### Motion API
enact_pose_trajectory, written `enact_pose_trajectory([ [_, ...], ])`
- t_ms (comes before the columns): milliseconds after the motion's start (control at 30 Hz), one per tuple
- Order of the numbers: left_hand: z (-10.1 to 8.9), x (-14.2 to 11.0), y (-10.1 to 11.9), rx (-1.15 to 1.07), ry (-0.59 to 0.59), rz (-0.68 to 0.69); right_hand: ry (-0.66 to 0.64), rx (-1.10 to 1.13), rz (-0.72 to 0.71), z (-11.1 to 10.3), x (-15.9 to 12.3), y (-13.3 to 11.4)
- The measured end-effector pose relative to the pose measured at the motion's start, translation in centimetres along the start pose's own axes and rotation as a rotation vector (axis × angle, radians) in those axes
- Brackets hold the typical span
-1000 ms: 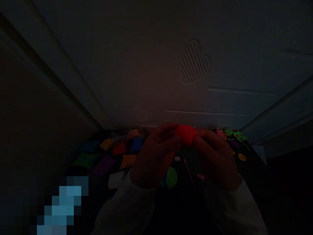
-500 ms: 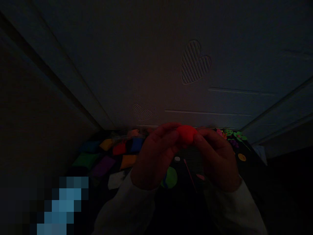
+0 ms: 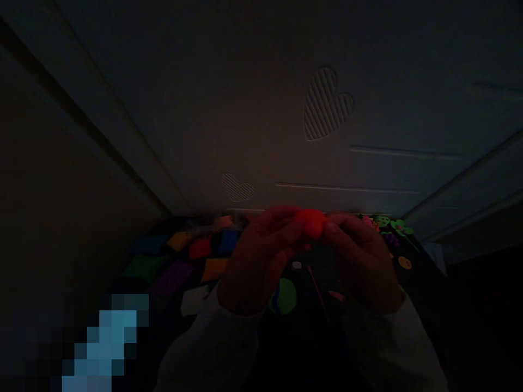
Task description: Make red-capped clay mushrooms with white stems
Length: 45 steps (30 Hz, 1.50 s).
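Observation:
A bright red-orange lump of modelling clay (image 3: 311, 223) is held up between my two hands, above the dark table. The fingers and thumb of my left hand (image 3: 265, 250) close on its left side. From the right, my right hand (image 3: 362, 256) pinches it between thumb and fingers. Below the hands lies a green disc (image 3: 287, 296) with a blue patch on it. Near that are a small white round piece (image 3: 296, 265), a thin pink stick tool (image 3: 317, 291) and a small pink piece (image 3: 336, 295). The scene is very dim.
Several coloured packets, among them a green packet (image 3: 145, 267), a red packet (image 3: 200, 247) and a white packet (image 3: 195, 301), lie at the left. Small green shapes (image 3: 402, 226) and a yellow disc (image 3: 405, 262) are at the right. A wall with a heart relief (image 3: 327, 104) rises behind.
The red-orange clay looks a little narrower and rounder between my fingers. My right fingers have shifted slightly on it. The things on the table stay in place.

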<state>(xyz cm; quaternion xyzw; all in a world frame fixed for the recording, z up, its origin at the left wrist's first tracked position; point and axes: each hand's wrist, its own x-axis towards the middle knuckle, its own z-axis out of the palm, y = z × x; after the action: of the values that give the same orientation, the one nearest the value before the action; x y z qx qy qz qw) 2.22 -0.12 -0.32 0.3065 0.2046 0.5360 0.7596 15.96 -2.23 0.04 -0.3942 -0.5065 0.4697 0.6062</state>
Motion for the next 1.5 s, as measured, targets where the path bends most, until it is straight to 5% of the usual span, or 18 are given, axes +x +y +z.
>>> enact_pose_trajectory([
  [900,0.40,-0.06,-0.25,-0.005,-0.019,0.034,-0.050,0.169,0.097,-0.09,-0.06,-0.01],
  [1500,0.75,-0.21,-0.53,0.076,0.081,0.237,0.039,0.162,0.086,0.50,-0.20,0.06],
])
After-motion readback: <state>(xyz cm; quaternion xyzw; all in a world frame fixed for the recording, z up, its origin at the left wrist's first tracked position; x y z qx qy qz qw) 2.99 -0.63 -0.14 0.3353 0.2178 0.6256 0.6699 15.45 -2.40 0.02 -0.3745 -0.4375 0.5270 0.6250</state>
